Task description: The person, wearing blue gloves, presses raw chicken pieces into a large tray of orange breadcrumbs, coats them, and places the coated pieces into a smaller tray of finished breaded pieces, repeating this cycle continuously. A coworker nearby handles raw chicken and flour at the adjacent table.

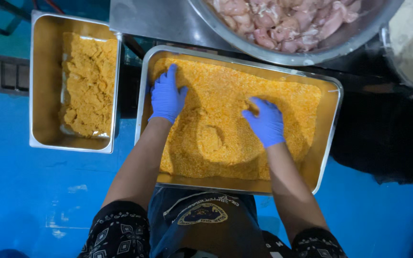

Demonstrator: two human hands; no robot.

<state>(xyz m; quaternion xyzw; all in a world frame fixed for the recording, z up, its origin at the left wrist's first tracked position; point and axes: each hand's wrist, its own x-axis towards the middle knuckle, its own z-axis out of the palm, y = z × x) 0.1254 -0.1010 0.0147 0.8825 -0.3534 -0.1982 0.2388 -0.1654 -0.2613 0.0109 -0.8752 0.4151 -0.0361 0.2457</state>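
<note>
A steel tray [331, 125] in front of me is filled with orange-yellow breadcrumbs [283, 102]. Both my hands wear blue gloves. My left hand [167, 94] lies flat with fingers spread on the crumbs at the tray's left side. My right hand [265, 123] is curled, fingers dug into the crumbs near the middle. A crumb-coated piece [210, 137] lies half buried between the hands. Whether the right hand holds anything under the crumbs is hidden.
A second steel tray [41, 81] to the left holds several breaded pieces [89, 81]. A large metal bowl [264, 50] of raw pink chicken pieces [288, 19] stands at the top. The floor [34, 191] below is blue.
</note>
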